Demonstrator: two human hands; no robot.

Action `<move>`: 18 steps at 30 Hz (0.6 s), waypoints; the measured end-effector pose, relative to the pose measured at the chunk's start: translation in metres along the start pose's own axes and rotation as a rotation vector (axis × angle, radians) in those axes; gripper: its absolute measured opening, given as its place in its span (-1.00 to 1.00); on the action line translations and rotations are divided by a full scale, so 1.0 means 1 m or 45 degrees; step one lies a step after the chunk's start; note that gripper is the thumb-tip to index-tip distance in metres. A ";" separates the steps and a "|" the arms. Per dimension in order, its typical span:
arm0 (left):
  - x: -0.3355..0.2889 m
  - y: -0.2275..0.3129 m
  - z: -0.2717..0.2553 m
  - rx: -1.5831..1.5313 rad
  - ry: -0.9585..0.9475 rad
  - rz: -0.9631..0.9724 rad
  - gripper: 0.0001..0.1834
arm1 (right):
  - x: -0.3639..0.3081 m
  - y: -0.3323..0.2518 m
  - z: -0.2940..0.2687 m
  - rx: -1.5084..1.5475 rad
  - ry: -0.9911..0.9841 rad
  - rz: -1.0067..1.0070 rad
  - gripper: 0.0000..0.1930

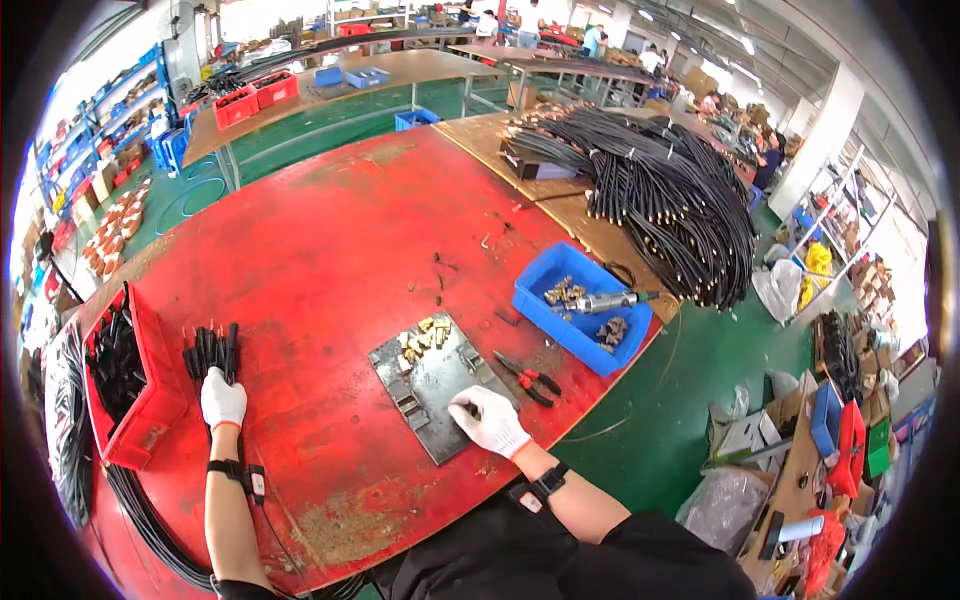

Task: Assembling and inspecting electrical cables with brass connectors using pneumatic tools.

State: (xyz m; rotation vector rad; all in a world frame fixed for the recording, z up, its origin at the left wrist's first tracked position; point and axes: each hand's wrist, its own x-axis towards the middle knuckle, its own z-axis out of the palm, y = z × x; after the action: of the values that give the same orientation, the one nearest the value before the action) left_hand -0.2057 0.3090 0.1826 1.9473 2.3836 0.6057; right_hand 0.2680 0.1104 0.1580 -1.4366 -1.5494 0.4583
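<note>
My left hand [223, 400], in a white glove, is closed round a bundle of black cables [210, 350] whose ends point away from me. Over the near right part of a grey metal plate [440, 440], my gloved right hand [488, 420] has its fingers pinched together. Something small and dark shows at those fingertips, too small to name. Several brass fittings [425, 338] lie loose on the plate's far end. Small metal blocks are fixed to its left and right sides. Red-handled pliers [530, 379] rest on the red table just beyond my right hand.
A blue bin [540, 310] holds metal fittings and a power screwdriver [605, 301]. At the left, a red bin [150, 400] holds black cable parts. A large heap of black cables [660, 180] covers the far right bench. Long cables [150, 525] curve along the near left edge.
</note>
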 end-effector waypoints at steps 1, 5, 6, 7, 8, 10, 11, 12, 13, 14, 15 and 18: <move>-0.005 -0.006 0.002 -0.288 0.194 -0.073 -0.81 | 0.002 -0.005 0.001 -0.042 0.000 -0.011 -0.91; -0.032 0.040 -0.025 -1.333 0.324 -0.175 -0.88 | 0.003 0.000 -0.001 -0.203 0.078 -0.127 -0.90; -0.037 0.050 -0.036 -1.355 0.421 -0.074 -0.87 | 0.003 0.000 -0.003 -0.208 0.086 -0.132 -0.91; -0.058 0.059 -0.047 -1.685 0.362 -0.091 -0.82 | 0.001 0.001 -0.006 -0.230 0.082 -0.102 -0.92; -0.072 0.075 -0.062 -1.813 0.394 -0.086 -0.75 | -0.001 0.003 -0.009 -0.231 0.098 -0.138 -0.91; -0.101 0.081 -0.087 -1.965 0.426 -0.019 -0.66 | -0.001 0.004 -0.010 -0.133 0.060 -0.057 -0.94; -0.111 0.079 -0.089 -2.040 0.475 0.097 -0.65 | -0.002 0.004 -0.008 -0.103 0.044 -0.003 -0.95; -0.118 0.081 -0.096 -2.026 0.436 0.240 -0.45 | -0.003 0.007 -0.008 -0.090 0.038 0.042 -0.96; -0.125 0.081 -0.101 -2.066 0.419 0.276 -0.25 | -0.002 0.006 -0.007 -0.095 0.009 0.060 -0.96; -0.130 0.081 -0.106 -2.112 0.395 0.314 -0.04 | -0.001 0.006 -0.006 -0.108 -0.016 0.081 -0.96; -0.134 0.086 -0.115 -2.110 0.405 0.293 -0.04 | -0.001 0.009 -0.006 -0.103 -0.011 0.050 -0.96; -0.145 0.091 -0.121 -2.141 0.260 0.412 0.24 | -0.001 0.014 -0.006 0.028 -0.027 0.152 -0.95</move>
State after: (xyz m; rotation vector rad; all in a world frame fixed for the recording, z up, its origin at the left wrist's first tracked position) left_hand -0.1162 0.1514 0.2875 1.2679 0.6767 1.9139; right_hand 0.2810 0.1108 0.1492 -1.5170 -1.4758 0.5615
